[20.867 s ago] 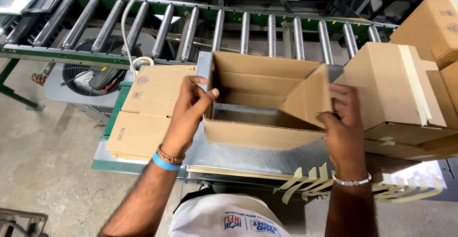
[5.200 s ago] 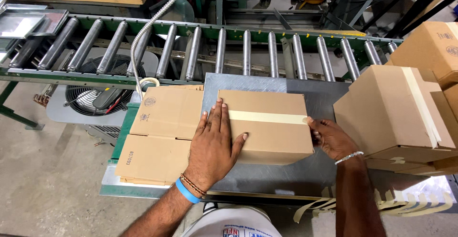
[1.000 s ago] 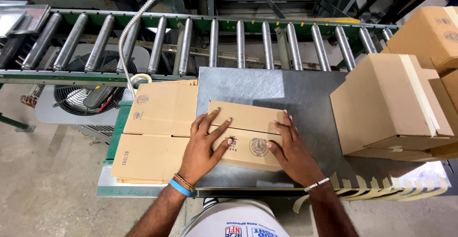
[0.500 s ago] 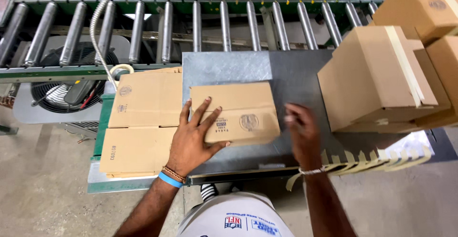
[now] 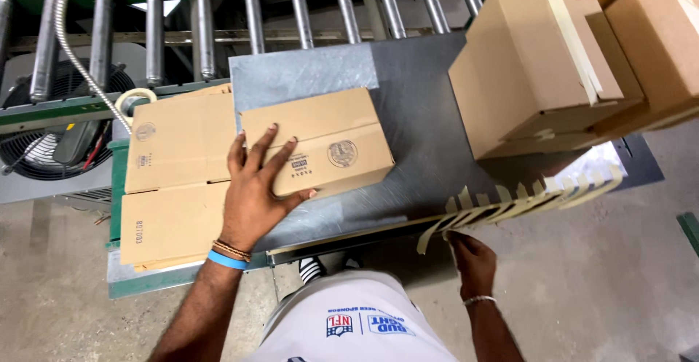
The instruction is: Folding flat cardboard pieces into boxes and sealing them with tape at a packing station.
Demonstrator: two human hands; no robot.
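While the left hand [image 5: 255, 191] presses flat, fingers spread, on the folded box [image 5: 320, 143] lying on the metal table [image 5: 422, 129], the right hand [image 5: 470, 260] pinches a tape strip [image 5: 437, 232] at the table edge.

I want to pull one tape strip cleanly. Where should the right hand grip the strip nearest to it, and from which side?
Grip its loose lower end, probably from below: the tape strip sticks by its top to the table edge and hangs free. The right hand is already just under it.
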